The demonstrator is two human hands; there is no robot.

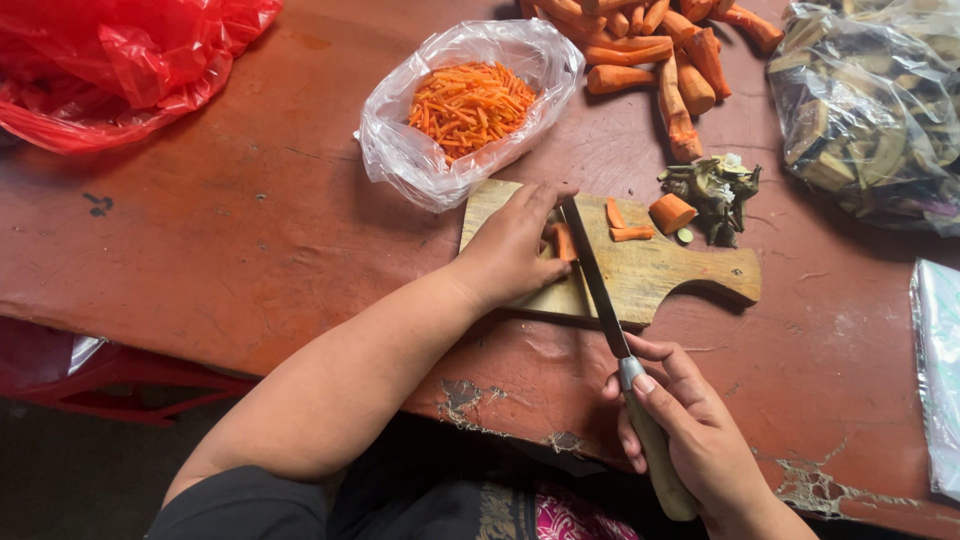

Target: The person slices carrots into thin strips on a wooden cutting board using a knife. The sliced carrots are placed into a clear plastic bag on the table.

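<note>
nearest, right hand (pixel 690 440) wraps shut around the knife (pixel 610 310) handle past the table's (pixel 250 230) near edge, blade angled over the cutting board (pixel 660 270). left hand (pixel 510 250) presses curled fingers onto a carrot piece (pixel 565 243) beside the blade (steadying it). bag of carrot sticks (pixel 470 105) sits just beyond the board, within easy reach.
</note>
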